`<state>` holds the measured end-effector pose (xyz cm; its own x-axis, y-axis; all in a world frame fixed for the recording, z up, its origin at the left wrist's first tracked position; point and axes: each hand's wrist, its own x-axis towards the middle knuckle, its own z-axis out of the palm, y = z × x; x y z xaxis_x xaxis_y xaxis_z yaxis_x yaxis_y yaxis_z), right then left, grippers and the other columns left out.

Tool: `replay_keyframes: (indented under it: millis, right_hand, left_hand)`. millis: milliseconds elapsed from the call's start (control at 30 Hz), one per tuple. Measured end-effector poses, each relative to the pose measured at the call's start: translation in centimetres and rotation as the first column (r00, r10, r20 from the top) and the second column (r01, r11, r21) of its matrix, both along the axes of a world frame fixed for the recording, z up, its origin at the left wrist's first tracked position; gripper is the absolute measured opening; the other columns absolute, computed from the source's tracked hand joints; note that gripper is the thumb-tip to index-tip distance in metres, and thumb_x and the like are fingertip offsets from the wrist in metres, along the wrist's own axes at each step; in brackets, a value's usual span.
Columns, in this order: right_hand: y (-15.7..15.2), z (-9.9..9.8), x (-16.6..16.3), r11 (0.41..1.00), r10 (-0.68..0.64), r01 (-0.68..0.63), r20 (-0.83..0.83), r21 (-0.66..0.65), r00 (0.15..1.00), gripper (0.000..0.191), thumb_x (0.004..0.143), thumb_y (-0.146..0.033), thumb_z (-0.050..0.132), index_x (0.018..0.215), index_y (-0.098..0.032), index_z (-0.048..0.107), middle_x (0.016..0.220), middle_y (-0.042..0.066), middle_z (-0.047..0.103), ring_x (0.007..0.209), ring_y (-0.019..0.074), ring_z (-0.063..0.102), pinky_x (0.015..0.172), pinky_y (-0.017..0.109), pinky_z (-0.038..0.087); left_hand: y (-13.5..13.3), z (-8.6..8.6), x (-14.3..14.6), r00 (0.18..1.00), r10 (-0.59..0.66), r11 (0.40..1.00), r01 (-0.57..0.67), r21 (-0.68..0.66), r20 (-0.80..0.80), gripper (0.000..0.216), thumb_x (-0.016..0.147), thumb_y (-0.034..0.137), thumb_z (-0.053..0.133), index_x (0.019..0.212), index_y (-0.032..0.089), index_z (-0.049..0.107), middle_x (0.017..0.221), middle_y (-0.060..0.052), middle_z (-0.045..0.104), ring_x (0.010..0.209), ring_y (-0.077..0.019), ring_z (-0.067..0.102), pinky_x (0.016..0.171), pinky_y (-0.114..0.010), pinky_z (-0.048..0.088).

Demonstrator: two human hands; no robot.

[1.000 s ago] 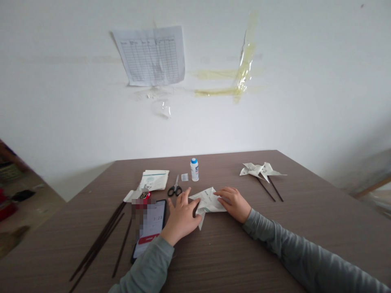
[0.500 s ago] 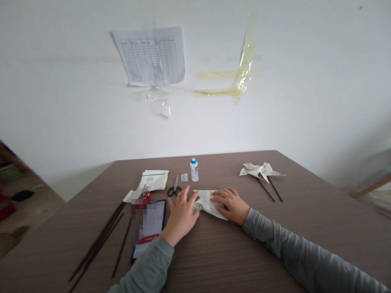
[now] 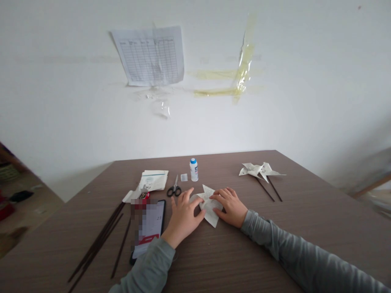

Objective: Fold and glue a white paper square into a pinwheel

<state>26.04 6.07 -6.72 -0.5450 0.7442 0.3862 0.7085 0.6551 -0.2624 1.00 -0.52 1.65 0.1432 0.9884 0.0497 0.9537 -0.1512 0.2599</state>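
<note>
Left hand (image 3: 183, 218) and right hand (image 3: 231, 207), fingers loosely spread, touch folded paper (image 3: 210, 208) on brown tabletop (image 3: 226, 256)! Beyond them, a pale wall (image 3: 220, 130) carries a printed sheet (image 3: 149, 57).

Gap btwn L hand (image 3: 185, 217) and R hand (image 3: 231, 207) was filled by folded paper (image 3: 210, 211). Fwd of L hand, passage was hindered by scissors (image 3: 174, 190) & upright btl (image 3: 194, 171); L side was crowded by phone (image 3: 157, 215), dark sticks (image 3: 113, 219), paper stack (image 3: 155, 181). A lane was left btwn btl & pinwheels (image 3: 254, 170); more room was left on bench (image 3: 214, 262) btwn forearms (image 3: 284, 246).
</note>
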Motion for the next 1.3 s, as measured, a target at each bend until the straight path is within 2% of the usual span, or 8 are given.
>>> replay_keyframes:
  millis: [100,200,333,500,700,900,1133,1300]
  right_hand:
    - [-0.2,-0.1,-0.4,0.999,0.045,-0.045,0.021,-0.016,0.999,0.056,0.111,-0.023,0.079,0.164,-0.037,0.09,0.15,0.012,0.091,0.139,0.0376,0.083,0.145,0.074,0.056]
    - [-0.4,-0.1,-0.8,0.999,0.012,-0.011,0.024,-0.031,1.0,0.058,0.11,-0.02,0.079,0.163,-0.041,0.093,0.148,0.012,0.091,0.138,0.0392,0.083,0.147,0.075,0.053]
    - [-0.4,0.5,-0.9,0.995,0.029,-0.022,0.067,-0.1,0.997,0.058,0.112,-0.021,0.076,0.163,-0.044,0.093,0.154,0.012,0.087,0.144,0.0404,0.08,0.147,0.081,0.05]
    - [-0.2,1.1,-1.2,0.988,0.018,-0.007,0.068,-0.157,0.998,0.057,0.112,-0.02,0.077,0.162,-0.041,0.094,0.154,0.013,0.083,0.146,0.0389,0.077,0.144,0.076,0.053]
    - [-0.5,1.1,-1.3,0.984,-0.005,0.014,0.05,-0.18,0.999,0.059,0.113,-0.021,0.076,0.163,-0.046,0.093,0.157,0.011,0.085,0.15,0.0395,0.078,0.151,0.084,0.043]
    - [-1.0,1.6,-1.3,0.974,-0.03,0.041,0.053,-0.223,0.998,0.069,0.114,-0.023,0.077,0.179,-0.041,0.083,0.159,0.013,0.086,0.153,0.0401,0.079,0.156,0.085,0.037]
    - [-1.1,2.0,-1.9,0.98,-0.032,0.048,0.087,-0.192,0.996,0.06,0.113,-0.022,0.078,0.164,-0.048,0.094,0.159,0.011,0.085,0.152,0.0415,0.077,0.153,0.085,0.039]
    - [-1.1,2.6,-1.9,0.96,-0.075,0.093,0.077,-0.265,0.994,0.059,0.111,-0.022,0.079,0.162,-0.046,0.095,0.161,0.012,0.084,0.157,0.0421,0.075,0.155,0.082,0.039]
  left_hand:
    - [-0.1,0.2,0.1,1.0,-0.002,1.0,0.002,-0.007,0.01,0.036,0.115,0.03,0.09,0.149,0.037,0.098,0.202,-0.015,0.063,0.19,-0.0518,0.054,0.156,-0.093,0.034]
    - [-0.1,0.1,0.1,1.0,-0.005,1.0,0.005,0.0,0.016,0.035,0.113,0.029,0.092,0.146,0.036,0.1,0.201,-0.015,0.064,0.189,-0.0537,0.055,0.155,-0.095,0.034]
    - [0.0,-0.4,0.0,1.0,-0.002,1.0,0.002,0.026,0.028,0.03,0.111,0.03,0.096,0.139,0.038,0.102,0.199,-0.013,0.067,0.187,-0.0522,0.058,0.155,-0.094,0.035]
    - [0.4,-0.6,0.2,0.997,0.03,0.999,-0.032,0.033,0.067,0.019,0.116,0.028,0.091,0.127,0.035,0.105,0.196,-0.014,0.071,0.186,-0.0501,0.061,0.153,-0.094,0.039]
    - [0.6,-0.7,0.4,0.997,0.055,0.997,-0.057,0.042,0.061,0.023,0.117,0.023,0.087,0.125,0.036,0.105,0.192,-0.014,0.075,0.183,-0.0489,0.063,0.15,-0.094,0.043]
    - [0.5,-0.5,0.3,0.997,0.069,0.998,-0.07,0.008,0.046,0.026,0.115,0.023,0.09,0.13,0.038,0.105,0.194,-0.013,0.073,0.184,-0.0487,0.063,0.151,-0.094,0.043]
    - [0.3,0.0,0.6,0.997,0.071,0.997,-0.07,-0.028,0.012,0.026,0.119,0.025,0.085,0.134,0.035,0.104,0.198,-0.015,0.069,0.188,-0.0477,0.058,0.153,-0.093,0.039]
    - [0.4,-0.2,0.4,0.997,0.067,0.998,-0.066,-0.009,0.028,0.025,0.117,0.026,0.088,0.13,0.037,0.105,0.195,-0.014,0.072,0.186,-0.0477,0.06,0.152,-0.093,0.041]
